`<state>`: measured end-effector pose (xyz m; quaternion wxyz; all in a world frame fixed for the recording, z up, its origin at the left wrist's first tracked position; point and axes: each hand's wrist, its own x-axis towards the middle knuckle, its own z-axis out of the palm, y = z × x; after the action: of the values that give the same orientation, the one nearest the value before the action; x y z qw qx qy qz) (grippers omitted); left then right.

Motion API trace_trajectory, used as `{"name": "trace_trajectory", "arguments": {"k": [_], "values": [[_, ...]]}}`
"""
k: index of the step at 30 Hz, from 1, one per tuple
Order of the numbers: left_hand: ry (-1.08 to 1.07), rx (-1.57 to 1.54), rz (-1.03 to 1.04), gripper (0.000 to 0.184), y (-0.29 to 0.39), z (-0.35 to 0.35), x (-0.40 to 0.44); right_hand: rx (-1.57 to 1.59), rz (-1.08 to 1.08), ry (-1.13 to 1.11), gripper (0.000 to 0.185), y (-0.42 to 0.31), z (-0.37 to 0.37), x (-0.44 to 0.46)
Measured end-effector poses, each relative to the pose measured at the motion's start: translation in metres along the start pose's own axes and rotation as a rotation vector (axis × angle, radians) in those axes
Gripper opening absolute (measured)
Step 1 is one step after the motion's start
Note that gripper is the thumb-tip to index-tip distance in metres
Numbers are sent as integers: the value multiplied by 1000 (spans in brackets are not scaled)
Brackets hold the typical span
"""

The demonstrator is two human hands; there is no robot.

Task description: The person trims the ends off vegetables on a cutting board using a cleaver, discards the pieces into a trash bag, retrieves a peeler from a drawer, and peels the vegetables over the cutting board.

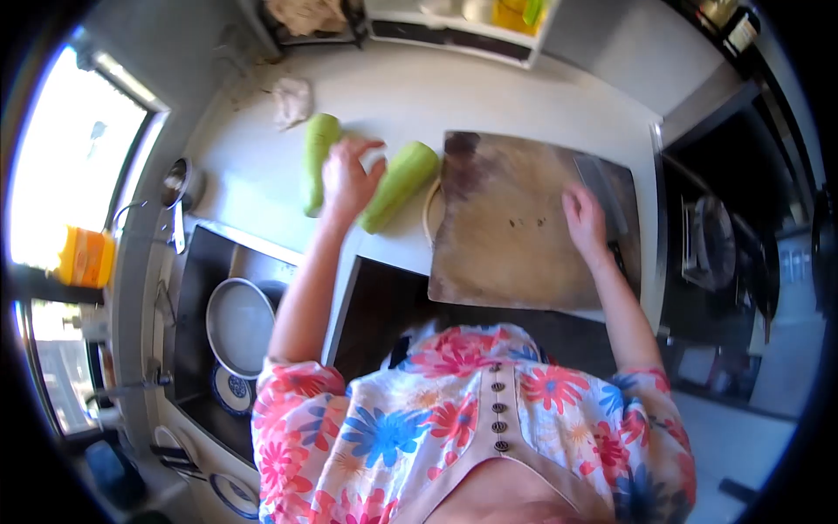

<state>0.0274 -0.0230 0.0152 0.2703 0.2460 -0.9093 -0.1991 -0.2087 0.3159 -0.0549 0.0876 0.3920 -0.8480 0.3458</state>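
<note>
My left hand [349, 182] hovers between two long light-green gourds on the white counter, its thumb and fingers apart and nothing in its grasp. The left gourd [319, 140] is partly hidden behind this hand. The right gourd [403, 185] lies slanted beside a worn brown cutting board [489, 244]. Over the board's right side is my right hand [586, 218], empty, with loosely bent fingers. A large knife [609, 194] lies along the board's right edge, just right of that hand; its dark handle is partly covered by my wrist.
At left, a sink holds a round pan [241, 327] and a patterned plate [233, 389]. A small pot [183, 185] stands behind it. A crumpled cloth or bag [292, 102] lies at the back. Part of a round rim [431, 214] shows under the board. A stove [711, 240] is at right.
</note>
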Motion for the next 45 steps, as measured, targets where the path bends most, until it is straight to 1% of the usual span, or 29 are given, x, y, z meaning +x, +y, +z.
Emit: {"name": "trace_trajectory", "arguments": {"k": [2,4,7,8,10,11,14,17,20,24,31,34,37,40,41,44,45], "values": [[-39,-35,35,27,-19,16,42,51,168,-3,19,-6,3,16],[-99,40,9,29,-26,32,80,-85,109,35,17,-3,16,17],[-132,77,132,32,-53,67,136,-184,28,114,15,-1,28,20],[-136,83,124,33,-59,75,155,-199,4,142,14,-3,31,16],[-140,92,101,36,-58,91,187,-193,61,120,13,-5,30,15],[-146,118,109,44,-61,97,204,-192,89,109,13,-5,29,15],[-41,155,109,52,-62,115,246,-179,108,96,13,-6,28,16],[-101,223,48,57,-56,122,278,-166,132,95,13,-7,29,16],[-218,281,-46,57,-54,131,299,-164,151,84,13,-8,29,17],[-263,281,-66,52,-60,135,307,-137,176,76,13,-11,28,18],[-144,221,28,36,-69,125,282,-127,182,80,13,-14,28,19],[-153,236,36,30,-69,118,279,-134,182,65,13,-14,27,19],[-139,318,105,24,-69,109,285,-134,184,54,13,-14,27,19],[-157,315,160,22,-69,100,307,-128,198,48,13,-17,25,21],[-193,323,133,23,-65,97,316,-125,204,46,13,-18,25,22],[-464,376,131,25,-58,92,344,-114,207,48,13,-19,25,23],[-498,421,120,26,-56,93,350,-110,212,44,13,-20,24,23]]}}
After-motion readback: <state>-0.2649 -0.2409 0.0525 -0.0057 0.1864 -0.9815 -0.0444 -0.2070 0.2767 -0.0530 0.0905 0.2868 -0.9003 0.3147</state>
